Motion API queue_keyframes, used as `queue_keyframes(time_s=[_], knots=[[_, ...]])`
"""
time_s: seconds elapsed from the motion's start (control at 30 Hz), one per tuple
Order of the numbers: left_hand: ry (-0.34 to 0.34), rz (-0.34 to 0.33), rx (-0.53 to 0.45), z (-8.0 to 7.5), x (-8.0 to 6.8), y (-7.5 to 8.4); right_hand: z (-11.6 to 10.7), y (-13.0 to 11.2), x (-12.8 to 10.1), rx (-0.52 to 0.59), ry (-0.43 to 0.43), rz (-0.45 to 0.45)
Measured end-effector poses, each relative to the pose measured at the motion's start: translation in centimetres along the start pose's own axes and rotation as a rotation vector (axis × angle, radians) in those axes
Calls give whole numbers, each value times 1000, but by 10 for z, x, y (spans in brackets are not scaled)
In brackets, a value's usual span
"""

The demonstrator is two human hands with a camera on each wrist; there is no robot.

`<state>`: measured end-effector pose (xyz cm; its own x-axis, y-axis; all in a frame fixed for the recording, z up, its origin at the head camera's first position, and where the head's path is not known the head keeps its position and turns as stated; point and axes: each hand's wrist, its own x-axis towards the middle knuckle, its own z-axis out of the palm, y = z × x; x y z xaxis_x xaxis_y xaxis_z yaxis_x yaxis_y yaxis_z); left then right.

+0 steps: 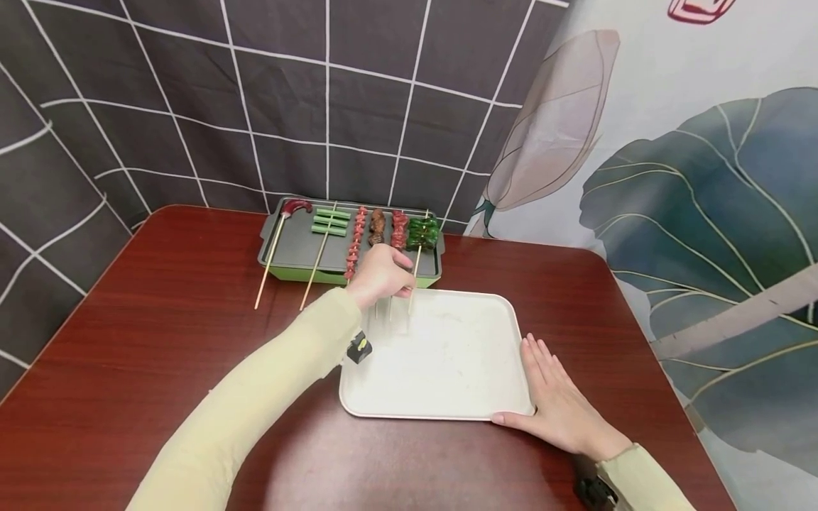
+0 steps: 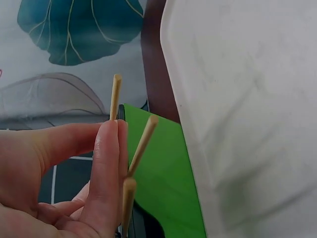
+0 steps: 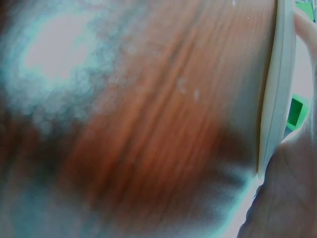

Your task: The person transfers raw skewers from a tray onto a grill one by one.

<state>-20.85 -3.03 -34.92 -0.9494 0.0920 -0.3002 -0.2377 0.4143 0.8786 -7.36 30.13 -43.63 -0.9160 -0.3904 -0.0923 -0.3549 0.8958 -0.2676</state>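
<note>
Dark cloth with a white grid hangs behind a reddish-brown wooden table (image 1: 160,341), and a leaf-printed curtain covers the right side. At the far edge sits one green grill tray (image 1: 290,273) with a dark flat top, carrying six skewers: one red sausage skewer (image 1: 295,207), one of green bean pieces (image 1: 331,221), one of small red chunks (image 1: 358,238), one brown (image 1: 378,226), one reddish (image 1: 399,228) and one of green peppers (image 1: 423,231). The two leftmost sticks jut past the tray's front edge onto the table.

Just in front lies one cream rectangular serving tray (image 1: 447,369) with rounded corners and a low rim, its surface bare.

The left hand (image 1: 381,277) reaches over that tray's far edge, its grip pinching three thin wooden stick ends (image 2: 142,144) between thumb and fingers. The right hand (image 1: 559,404) lies flat and relaxed, fingers straight, against the serving tray's right near corner. Bare tabletop spreads wide to the left and along the near edge.
</note>
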Motion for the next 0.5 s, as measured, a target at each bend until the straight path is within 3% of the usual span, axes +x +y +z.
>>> queue_keyframes(time_s=[0.23, 0.5], knots=[[9, 13, 68, -1, -2, 2, -1, 1, -2, 6, -5, 6], [16, 27, 38, 8, 0, 4, 0, 0, -2, 14, 2, 0]])
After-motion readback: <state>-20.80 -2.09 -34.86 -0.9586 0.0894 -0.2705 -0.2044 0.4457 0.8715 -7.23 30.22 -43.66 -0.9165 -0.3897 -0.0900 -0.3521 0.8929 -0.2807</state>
